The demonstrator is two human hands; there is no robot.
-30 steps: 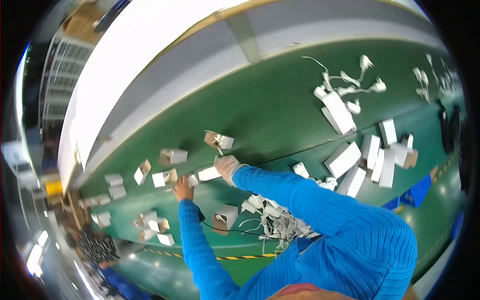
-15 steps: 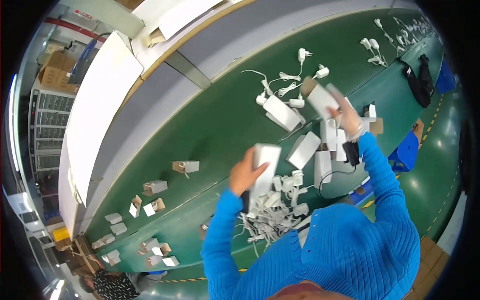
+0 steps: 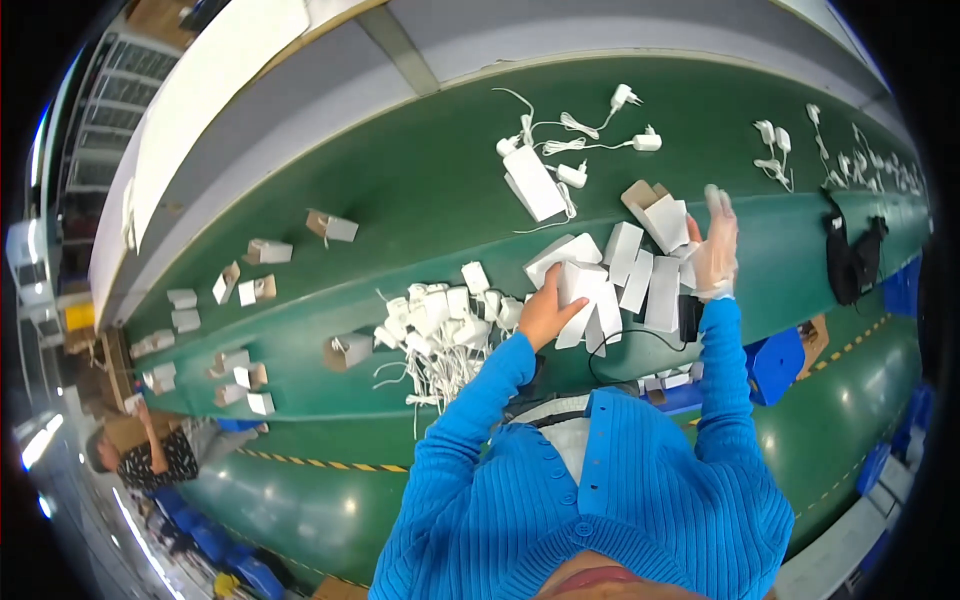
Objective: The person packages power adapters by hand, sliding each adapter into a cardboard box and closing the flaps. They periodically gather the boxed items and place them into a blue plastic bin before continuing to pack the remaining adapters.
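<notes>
My left hand is closed around the side of a white box, among other white boxes on the green bench. To the right, my right hand, in a thin clear glove, has its fingers stretched upward. Its thumb side is beside an open white carton with raised brown-lined flaps; whether they touch is hard to tell. Left of my left hand lies a heap of white plug adapters with tangled cables. Beyond the boxes, another white box lies with several corded adapters around it.
A black cable runs along the bench's near side by a dark block. Small open cartons are scattered at left. Black cloth and a blue bin are at right. Another person is at far left.
The view has turned. My left hand has brought its white box from beside the adapter heap to the other boxes. The carton by my right hand now rests among the boxes, and that hand's fingers are extended.
</notes>
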